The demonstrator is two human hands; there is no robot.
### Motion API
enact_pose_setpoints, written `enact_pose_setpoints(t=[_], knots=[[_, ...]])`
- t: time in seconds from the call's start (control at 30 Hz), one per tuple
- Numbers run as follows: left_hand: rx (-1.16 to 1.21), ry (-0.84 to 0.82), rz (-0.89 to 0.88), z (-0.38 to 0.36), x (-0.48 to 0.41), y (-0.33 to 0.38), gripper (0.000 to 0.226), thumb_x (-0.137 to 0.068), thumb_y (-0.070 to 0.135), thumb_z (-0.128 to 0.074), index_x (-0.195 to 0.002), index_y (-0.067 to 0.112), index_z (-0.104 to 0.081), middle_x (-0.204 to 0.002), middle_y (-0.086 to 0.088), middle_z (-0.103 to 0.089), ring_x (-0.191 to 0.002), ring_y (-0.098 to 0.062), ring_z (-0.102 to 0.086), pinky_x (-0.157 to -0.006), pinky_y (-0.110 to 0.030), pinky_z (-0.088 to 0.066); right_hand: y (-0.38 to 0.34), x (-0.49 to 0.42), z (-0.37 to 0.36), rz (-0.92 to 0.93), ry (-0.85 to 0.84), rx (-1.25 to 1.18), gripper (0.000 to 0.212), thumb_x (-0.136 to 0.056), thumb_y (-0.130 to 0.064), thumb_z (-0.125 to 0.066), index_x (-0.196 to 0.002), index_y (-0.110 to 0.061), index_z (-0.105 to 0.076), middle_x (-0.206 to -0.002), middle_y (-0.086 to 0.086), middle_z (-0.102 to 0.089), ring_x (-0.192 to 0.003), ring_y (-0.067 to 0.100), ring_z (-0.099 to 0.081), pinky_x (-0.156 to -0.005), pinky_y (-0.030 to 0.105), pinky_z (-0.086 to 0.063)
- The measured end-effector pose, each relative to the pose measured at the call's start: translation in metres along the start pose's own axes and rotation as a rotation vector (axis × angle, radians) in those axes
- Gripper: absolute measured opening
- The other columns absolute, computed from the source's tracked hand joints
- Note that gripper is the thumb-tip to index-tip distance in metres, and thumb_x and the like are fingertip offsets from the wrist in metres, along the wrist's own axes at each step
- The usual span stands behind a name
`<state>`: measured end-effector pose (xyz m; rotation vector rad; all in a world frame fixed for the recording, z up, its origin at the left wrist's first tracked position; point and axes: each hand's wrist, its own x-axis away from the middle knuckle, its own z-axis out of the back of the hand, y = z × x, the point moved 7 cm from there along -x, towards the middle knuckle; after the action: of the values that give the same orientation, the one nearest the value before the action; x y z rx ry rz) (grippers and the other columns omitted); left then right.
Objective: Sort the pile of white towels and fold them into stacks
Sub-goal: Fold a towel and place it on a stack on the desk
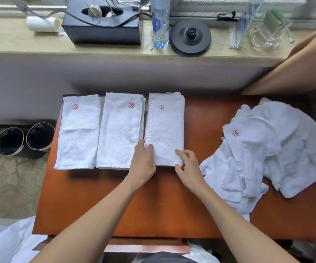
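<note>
Three folded stacks of white towels lie side by side at the far edge of the reddish-brown counter (pixel 153 205), each showing a small red flower mark near its far end. The left stack (pixel 78 133) and the middle stack (pixel 120 133) sit almost touching, and the right stack (pixel 164 130) lies just beside the middle one.

Both hands are at the near end of the right stack. The left hand (pixel 143 162) lies with its fingers straight and close together along the stack's left edge, in the narrow seam next to the middle stack. The right hand (pixel 188 169) has its fingers curled over the near right corner, with the thumb at the edge below, pinching that corner.

Off to the right, well apart from the stacks, the loose pile of towels (pixel 267 149) sprawls crumpled across the counter, one flower mark showing on top.

Beyond the counter, a stone ledge (pixel 20 40) carries a black tissue box (pixel 102 33), a water bottle (pixel 160 21) and a round black kettle base (pixel 190 37). On the floor to the left stand two dark-lined bins (pixel 10 141).
</note>
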<state>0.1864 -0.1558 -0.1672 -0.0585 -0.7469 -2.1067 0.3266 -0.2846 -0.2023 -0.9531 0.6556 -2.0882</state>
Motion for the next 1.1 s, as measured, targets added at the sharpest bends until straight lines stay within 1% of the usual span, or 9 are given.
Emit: enact_pose_setpoints(t=[0.1,0.2,0.3,0.43,0.53,0.7,0.8,0.97,1.1], knots=[[-0.206,-0.06,-0.083,-0.005,0.014,0.002,0.04,-0.089,0.004,-0.05,-0.128,0.003,-0.053,-0.155,-0.02,-0.03,-0.137,-0.039,-0.036,-0.105,-0.042,-0.04,0.001,0.015,-0.003,0.004,-0.014,0.1,0.06,-0.098,-0.019,-0.056,-0.156,-0.028,-0.042,-0.156,-0.007,-0.028,-0.139,0.013,-0.032,-0.109,0.025,-0.031],[-0.245,-0.125,-0.126,-0.008,0.033,-0.001,0.047,-0.088,0.012,-0.056,-0.135,0.006,-0.052,-0.158,-0.017,-0.03,-0.143,-0.036,-0.032,-0.111,-0.042,-0.035,0.0,0.036,-0.009,-0.002,-0.029,0.071,0.059,-0.099,-0.015,-0.055,-0.156,-0.021,-0.043,-0.159,-0.002,-0.03,-0.145,0.016,-0.033,-0.116,0.026,-0.03],[-0.258,-0.148,-0.157,-0.012,0.051,0.006,0.055,-0.095,0.022,-0.054,-0.148,0.012,-0.044,-0.165,-0.012,-0.025,-0.151,-0.032,-0.023,-0.118,-0.042,-0.027,0.003,0.059,-0.004,-0.007,-0.003,0.055,0.058,-0.099,-0.013,-0.054,-0.155,-0.019,-0.044,-0.16,-0.003,-0.032,-0.146,0.014,-0.033,-0.118,0.024,-0.027],[-0.201,-0.113,-0.164,-0.016,0.078,0.019,0.053,-0.103,0.036,-0.048,-0.153,0.02,-0.041,-0.165,-0.004,-0.028,-0.153,-0.027,-0.022,-0.121,-0.04,-0.021,0.012,0.091,0.0,0.018,-0.035,0.144,0.055,-0.101,-0.018,-0.054,-0.155,-0.023,-0.043,-0.163,-0.003,-0.032,-0.15,0.013,-0.028,-0.123,0.03,-0.025],[-0.174,-0.056,-0.182,-0.004,0.084,0.022,0.052,-0.105,0.038,-0.045,-0.154,0.023,-0.039,-0.166,0.0,-0.028,-0.153,-0.024,-0.021,-0.122,-0.039,-0.018,0.001,0.104,0.011,0.068,-0.006,0.18,0.054,-0.103,-0.022,-0.054,-0.156,-0.022,-0.043,-0.163,-0.001,-0.033,-0.152,0.014,-0.024,-0.126,0.033,-0.023],[-0.232,-0.124,-0.299,-0.022,0.118,0.046,0.054,-0.107,0.041,-0.042,-0.158,0.027,-0.034,-0.17,0.002,-0.019,-0.157,-0.021,-0.011,-0.125,-0.042,-0.01,0.006,0.164,0.035,0.016,0.082,0.254,0.053,-0.105,-0.025,-0.052,-0.156,-0.024,-0.042,-0.164,-0.003,-0.032,-0.152,0.014,-0.023,-0.126,0.033,-0.023],[-0.191,-0.138,-0.314,-0.03,0.139,0.069,0.053,-0.107,0.043,-0.04,-0.158,0.03,-0.032,-0.171,0.004,-0.015,-0.158,-0.019,-0.006,-0.126,-0.048,-0.008,0.013,0.194,0.047,-0.004,0.112,0.31,0.051,-0.107,-0.032,-0.049,-0.157,-0.026,-0.039,-0.166,-0.005,-0.028,-0.155,0.013,-0.017,-0.127,0.034,-0.014],[-0.182,-0.119,-0.351,-0.039,0.165,0.11,0.054,-0.107,0.046,-0.038,-0.159,0.03,-0.031,-0.171,0.006,-0.014,-0.159,-0.019,-0.004,-0.126,-0.048,-0.005,0.028,0.225,0.086,-0.017,0.191,0.317,0.052,-0.107,-0.034,-0.05,-0.157,-0.022,-0.041,-0.166,-0.002,-0.031,-0.156,0.016,-0.019,-0.128,0.036,-0.014],[-0.167,-0.085,-0.381,-0.053,0.183,0.148,0.052,-0.107,0.046,-0.037,-0.157,0.029,-0.035,-0.169,0.006,-0.02,-0.158,-0.019,-0.008,-0.124,-0.045,-0.005,0.05,0.244,0.119,0.023,0.236,0.34,0.051,-0.105,-0.032,-0.053,-0.154,-0.021,-0.045,-0.161,-0.004,-0.037,-0.153,0.014,-0.027,-0.124,0.031,-0.018]])
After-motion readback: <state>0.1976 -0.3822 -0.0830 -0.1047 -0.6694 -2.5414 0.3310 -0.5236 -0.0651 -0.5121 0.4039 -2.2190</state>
